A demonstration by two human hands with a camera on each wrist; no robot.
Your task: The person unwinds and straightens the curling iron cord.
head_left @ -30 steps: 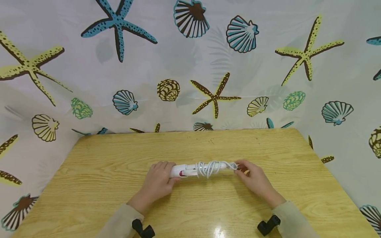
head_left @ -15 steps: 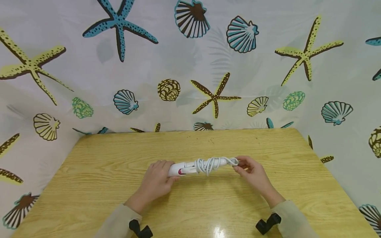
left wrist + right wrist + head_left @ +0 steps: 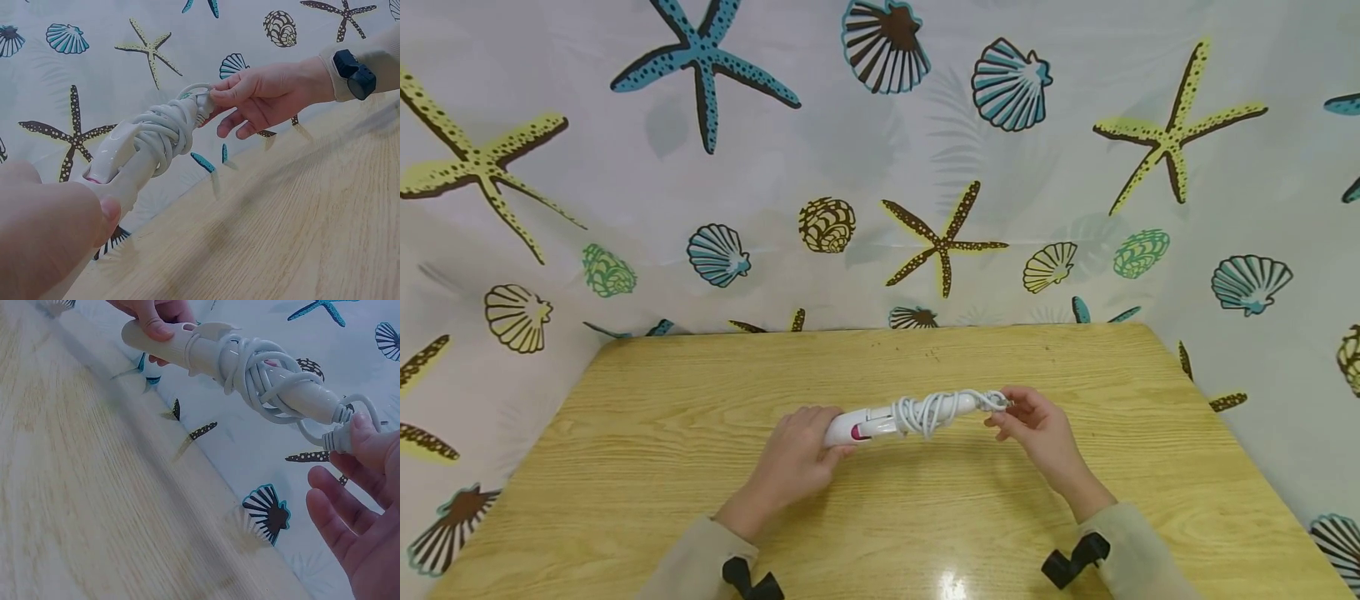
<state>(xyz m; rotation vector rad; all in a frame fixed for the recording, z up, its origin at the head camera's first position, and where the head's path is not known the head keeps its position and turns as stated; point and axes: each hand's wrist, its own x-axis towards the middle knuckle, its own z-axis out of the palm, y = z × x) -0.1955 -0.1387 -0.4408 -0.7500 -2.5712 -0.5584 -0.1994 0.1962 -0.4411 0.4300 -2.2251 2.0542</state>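
A white curling iron (image 3: 846,427) with a small pink patch is held off the table, its right end slightly higher. My left hand (image 3: 797,450) grips its left end, fingers over the top and thumb on the near side. A white power cord (image 3: 925,414) is wound in several loose loops about the iron's right half. At the right end, my right hand (image 3: 1043,435) pinches the cord's plug (image 3: 337,439) between thumb and index finger. Its other fingers are loosely bent in the right wrist view. The thumb partly hides the plug.
Beneath the hands lies a light wood-grain table (image 3: 700,392). A white cloth (image 3: 865,158) printed with starfish and shells hangs behind it and along both sides. Black wrist devices (image 3: 1077,560) sit at the cuffs of both sleeves.
The right hand and the iron's right end have risen slightly, so the iron tilts more. The right hand has also shifted a little to the right. The left hand has barely moved.
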